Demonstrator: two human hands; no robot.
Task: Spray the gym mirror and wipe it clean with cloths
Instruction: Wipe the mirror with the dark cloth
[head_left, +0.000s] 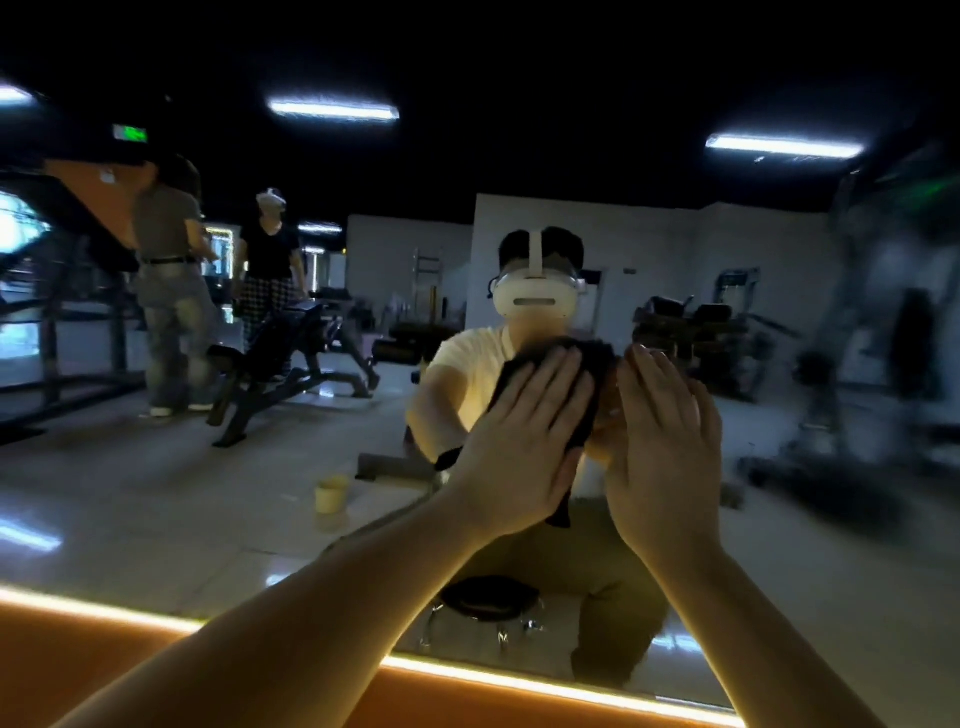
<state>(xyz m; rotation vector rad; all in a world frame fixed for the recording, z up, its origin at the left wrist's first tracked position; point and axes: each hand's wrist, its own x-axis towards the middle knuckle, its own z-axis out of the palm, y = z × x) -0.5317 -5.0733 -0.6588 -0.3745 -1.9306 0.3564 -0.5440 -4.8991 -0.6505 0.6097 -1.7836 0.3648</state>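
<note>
Both bare forearms are raised from the lower edge of the view towards the mirror (197, 499). The left hand (519, 441) is laid flat, with its fingers straight and close together, pointed up and a little to the right. Its palm is pressed on a dark cloth (597, 364) against the glass. The cloth is seen above and to the right of the left fingertips, and one end of it hangs out below the palm. The right hand (670, 452) is also held open, with straight fingers joined together and pointed up, and its back is turned to the camera. It is placed just beside the cloth, on the right. Whether the right hand touches the cloth or the glass cannot be told. Nothing is pinched by either hand. The two hands are set near each other, with a narrow gap between them. In the mirror a cup (331, 493) on the floor and a stool (488, 597) are reflected. A lit strip (519, 678) is seen along the lower edge of the mirror.
</note>
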